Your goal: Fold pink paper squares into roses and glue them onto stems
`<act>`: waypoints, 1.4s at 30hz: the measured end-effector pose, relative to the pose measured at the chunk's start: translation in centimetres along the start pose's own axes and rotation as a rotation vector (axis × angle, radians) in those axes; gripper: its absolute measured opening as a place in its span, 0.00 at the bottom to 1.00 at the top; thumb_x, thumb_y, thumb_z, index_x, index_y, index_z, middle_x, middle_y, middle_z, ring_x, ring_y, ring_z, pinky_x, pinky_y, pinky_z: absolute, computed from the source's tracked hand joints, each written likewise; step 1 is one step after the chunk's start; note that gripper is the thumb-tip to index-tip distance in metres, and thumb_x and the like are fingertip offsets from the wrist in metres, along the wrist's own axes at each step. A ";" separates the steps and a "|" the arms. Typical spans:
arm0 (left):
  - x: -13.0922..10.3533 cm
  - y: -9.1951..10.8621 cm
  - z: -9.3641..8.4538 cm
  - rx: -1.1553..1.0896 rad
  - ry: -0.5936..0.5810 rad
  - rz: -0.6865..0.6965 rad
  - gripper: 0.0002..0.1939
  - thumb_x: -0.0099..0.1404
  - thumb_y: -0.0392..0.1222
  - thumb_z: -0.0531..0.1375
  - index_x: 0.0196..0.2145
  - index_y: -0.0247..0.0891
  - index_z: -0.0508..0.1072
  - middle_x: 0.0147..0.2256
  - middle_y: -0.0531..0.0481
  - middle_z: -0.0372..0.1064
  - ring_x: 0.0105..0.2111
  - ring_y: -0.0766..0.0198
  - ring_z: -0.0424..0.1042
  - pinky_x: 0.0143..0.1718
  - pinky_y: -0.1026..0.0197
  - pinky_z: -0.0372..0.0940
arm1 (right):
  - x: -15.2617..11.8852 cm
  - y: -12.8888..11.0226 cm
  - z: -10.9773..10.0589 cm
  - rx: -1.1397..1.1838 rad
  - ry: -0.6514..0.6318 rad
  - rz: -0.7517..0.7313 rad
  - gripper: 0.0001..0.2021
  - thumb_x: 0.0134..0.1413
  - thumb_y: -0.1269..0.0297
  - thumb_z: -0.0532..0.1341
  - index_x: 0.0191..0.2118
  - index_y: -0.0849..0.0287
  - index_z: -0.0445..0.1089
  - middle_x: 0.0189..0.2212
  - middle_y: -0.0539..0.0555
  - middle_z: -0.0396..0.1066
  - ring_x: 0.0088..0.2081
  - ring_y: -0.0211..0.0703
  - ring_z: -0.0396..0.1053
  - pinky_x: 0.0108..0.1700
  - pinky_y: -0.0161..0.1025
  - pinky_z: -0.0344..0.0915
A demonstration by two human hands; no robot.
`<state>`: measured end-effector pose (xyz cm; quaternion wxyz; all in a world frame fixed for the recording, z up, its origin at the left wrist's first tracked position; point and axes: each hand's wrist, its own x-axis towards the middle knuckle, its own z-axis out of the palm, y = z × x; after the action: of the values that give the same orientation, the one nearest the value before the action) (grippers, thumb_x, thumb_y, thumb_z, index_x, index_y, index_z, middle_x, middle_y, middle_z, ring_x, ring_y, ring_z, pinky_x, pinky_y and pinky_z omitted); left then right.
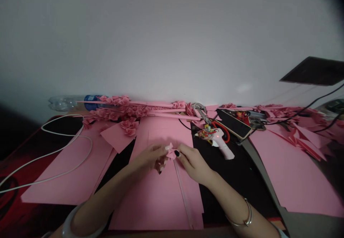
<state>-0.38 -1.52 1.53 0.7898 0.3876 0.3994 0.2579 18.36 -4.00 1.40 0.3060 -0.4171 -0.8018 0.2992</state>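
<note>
A small folded pink paper flower [171, 153] is pinched between my two hands, above the middle of the table. My left hand [157, 156] grips its left side, fingers closed. From the right, my right hand [194, 163] holds its other edge between thumb and fingers. Beneath them lies a long stack of pink paper sheets [153, 202], with a thin pink paper strip [184, 195] running down it. Finger parts on the far side of the flower are hidden.
A glue gun [221, 143], orange-handled scissors [223, 130] and a phone [235, 123] lie to the right. Paper roses [129, 126] and a plastic bottle [67, 102] line the wall. A white cable [53, 134] loops at left; more pink sheets [301, 173] lie at right.
</note>
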 end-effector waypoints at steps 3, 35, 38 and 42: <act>0.4 -0.5 -0.5 0.080 -0.028 0.025 0.23 0.49 0.59 0.67 0.26 0.35 0.67 0.18 0.59 0.60 0.14 0.74 0.60 0.14 0.69 0.58 | 0.0 -0.1 0.0 0.004 -0.011 0.012 0.09 0.60 0.74 0.49 0.30 0.56 0.55 0.23 0.47 0.56 0.25 0.37 0.55 0.28 0.34 0.52; 0.7 -1.2 -1.5 0.603 0.185 0.521 0.08 0.60 0.34 0.58 0.23 0.38 0.72 0.25 0.52 0.71 0.28 0.66 0.69 0.30 0.67 0.62 | 0.7 0.2 0.5 0.703 -0.008 0.353 0.18 0.59 0.49 0.57 0.27 0.59 0.62 0.17 0.44 0.60 0.17 0.31 0.49 0.20 0.31 0.49; 0.4 -0.8 -1.0 0.491 0.156 0.513 0.04 0.60 0.36 0.60 0.28 0.37 0.74 0.29 0.50 0.73 0.31 0.64 0.71 0.35 0.64 0.65 | 0.7 0.3 0.5 0.685 0.000 0.350 0.19 0.59 0.48 0.57 0.26 0.59 0.61 0.16 0.43 0.59 0.16 0.31 0.50 0.20 0.31 0.50; -0.1 -0.1 -0.7 0.281 0.063 0.436 0.08 0.61 0.43 0.61 0.36 0.37 0.74 0.36 0.47 0.73 0.37 0.59 0.72 0.40 0.58 0.69 | 0.7 0.4 0.4 0.623 0.036 0.361 0.19 0.59 0.47 0.57 0.26 0.58 0.61 0.16 0.44 0.60 0.17 0.32 0.50 0.20 0.31 0.51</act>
<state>-0.95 -1.37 1.19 0.6413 0.5620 0.3628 0.3759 17.91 -3.28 0.97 0.3747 -0.4438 -0.5803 0.5709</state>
